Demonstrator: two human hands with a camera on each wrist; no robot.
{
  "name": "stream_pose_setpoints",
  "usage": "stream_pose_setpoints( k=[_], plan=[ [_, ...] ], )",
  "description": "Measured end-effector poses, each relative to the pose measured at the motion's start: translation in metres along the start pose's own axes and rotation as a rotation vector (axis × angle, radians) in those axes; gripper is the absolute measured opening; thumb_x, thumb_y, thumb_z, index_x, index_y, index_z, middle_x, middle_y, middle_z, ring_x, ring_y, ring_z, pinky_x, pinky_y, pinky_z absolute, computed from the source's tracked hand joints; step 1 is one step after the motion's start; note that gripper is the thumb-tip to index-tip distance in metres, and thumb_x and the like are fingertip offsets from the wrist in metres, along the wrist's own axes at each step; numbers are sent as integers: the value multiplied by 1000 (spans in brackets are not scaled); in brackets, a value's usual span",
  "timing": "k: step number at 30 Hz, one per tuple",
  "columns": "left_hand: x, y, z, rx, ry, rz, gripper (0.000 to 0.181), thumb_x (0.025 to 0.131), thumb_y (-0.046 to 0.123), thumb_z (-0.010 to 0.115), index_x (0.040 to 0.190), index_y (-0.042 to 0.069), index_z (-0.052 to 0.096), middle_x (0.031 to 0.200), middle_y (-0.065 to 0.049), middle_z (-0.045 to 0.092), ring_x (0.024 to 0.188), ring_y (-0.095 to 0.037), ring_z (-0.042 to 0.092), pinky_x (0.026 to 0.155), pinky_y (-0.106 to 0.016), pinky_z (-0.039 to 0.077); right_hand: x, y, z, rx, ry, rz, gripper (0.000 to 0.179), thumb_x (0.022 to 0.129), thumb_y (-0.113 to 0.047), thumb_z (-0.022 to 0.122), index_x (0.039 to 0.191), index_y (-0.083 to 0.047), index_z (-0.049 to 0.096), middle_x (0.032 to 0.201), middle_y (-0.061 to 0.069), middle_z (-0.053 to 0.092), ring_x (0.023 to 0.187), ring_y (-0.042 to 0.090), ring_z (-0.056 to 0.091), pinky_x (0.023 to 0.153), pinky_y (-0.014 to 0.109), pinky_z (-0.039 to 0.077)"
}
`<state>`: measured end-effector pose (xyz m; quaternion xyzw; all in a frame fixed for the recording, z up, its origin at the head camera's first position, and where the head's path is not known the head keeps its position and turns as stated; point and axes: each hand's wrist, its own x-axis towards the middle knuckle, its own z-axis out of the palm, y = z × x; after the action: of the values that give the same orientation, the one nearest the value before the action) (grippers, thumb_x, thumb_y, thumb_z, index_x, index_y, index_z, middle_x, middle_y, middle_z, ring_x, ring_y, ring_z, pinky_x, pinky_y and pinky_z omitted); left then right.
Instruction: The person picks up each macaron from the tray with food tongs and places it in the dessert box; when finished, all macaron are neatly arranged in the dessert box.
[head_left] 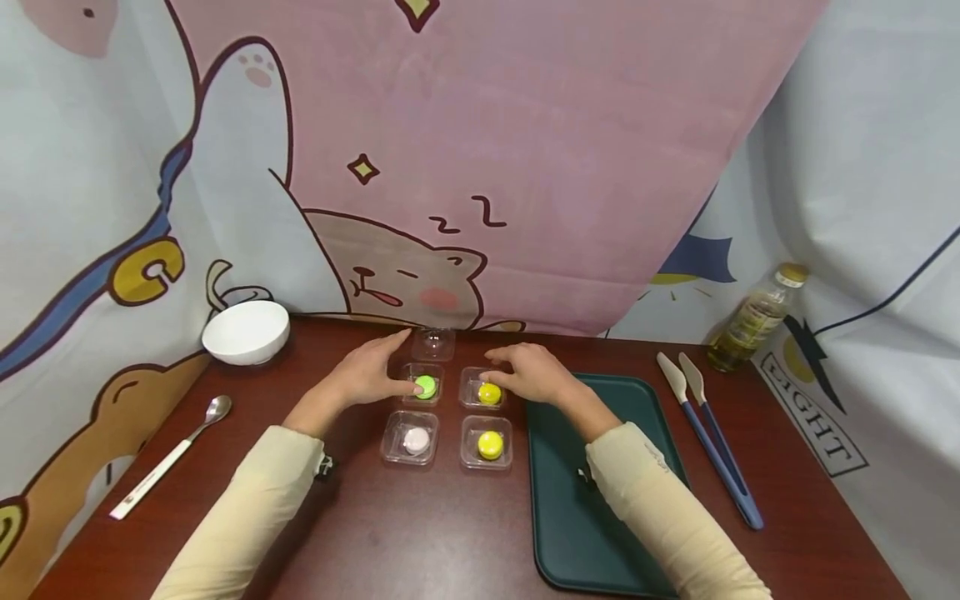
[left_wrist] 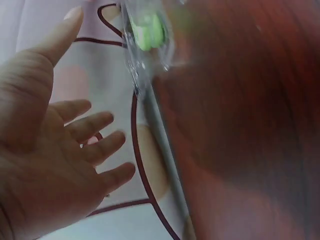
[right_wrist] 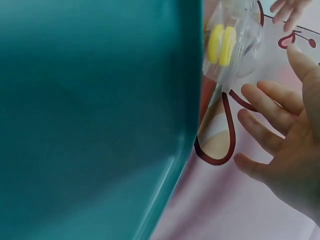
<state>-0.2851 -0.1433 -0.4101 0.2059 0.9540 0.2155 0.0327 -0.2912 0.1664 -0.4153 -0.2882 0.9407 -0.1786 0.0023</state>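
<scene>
My left hand (head_left: 367, 375) is spread with nothing in it, its thumb by the green macaron (head_left: 425, 387) in a clear plastic box. In the left wrist view its fingers (left_wrist: 107, 150) are spread apart. Across from it, my right hand (head_left: 531, 372) hovers at the box with a yellow macaron (head_left: 489, 394); the right wrist view shows loosely extended fingers (right_wrist: 265, 107) gripping nothing. Closer to me, two more clear boxes hold a white macaron (head_left: 416, 441) and another yellow macaron (head_left: 491, 445). A clear plastic piece (head_left: 433, 344) lies behind the green macaron's box.
A dark green tray (head_left: 592, 533) lies under the right forearm. Tongs with blue handles (head_left: 716, 450) and an oil bottle (head_left: 757, 321) are on the right. On the left are a white bowl (head_left: 246, 332) and a spoon (head_left: 168, 462). A printed cloth (head_left: 562, 167) hangs behind the table.
</scene>
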Motion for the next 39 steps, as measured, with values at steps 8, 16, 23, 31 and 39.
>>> stream_pose_setpoints(
  k=[8,16,23,31,39],
  plan=[
    [-5,-22,3,-36,-103,-71,101,78,64,78,155,10,41,150,-16,55,137,-37,52,105,-60,46,25,-9,3,171,89,147,38,99,-37,64,127,-13,72,120,2,76,94,16,70,88,39,57],
    [-4,-31,10,-101,-108,-25,97,78,54,82,154,7,43,144,-23,58,136,-39,53,113,-55,42,47,-13,7,211,125,260,28,98,-34,66,117,-16,78,107,0,79,93,17,72,87,40,58],
    [-2,-31,16,-87,-101,-2,92,79,52,82,154,13,44,145,-18,59,136,-36,54,113,-53,43,65,-16,11,202,128,376,22,97,-35,68,106,-21,82,88,-5,79,88,16,71,83,39,56],
    [-1,-26,16,-98,-129,-28,91,80,51,82,155,16,44,152,-12,53,140,-35,50,115,-53,41,83,-23,17,215,103,498,24,97,-36,68,109,-21,81,87,-4,80,104,24,70,94,50,54],
    [0,-26,16,-74,-139,-38,91,80,53,81,154,15,45,150,-13,55,138,-36,52,113,-53,43,91,-26,20,201,60,547,25,96,-38,68,105,-20,81,84,-6,79,95,20,70,75,39,54]
  ],
)
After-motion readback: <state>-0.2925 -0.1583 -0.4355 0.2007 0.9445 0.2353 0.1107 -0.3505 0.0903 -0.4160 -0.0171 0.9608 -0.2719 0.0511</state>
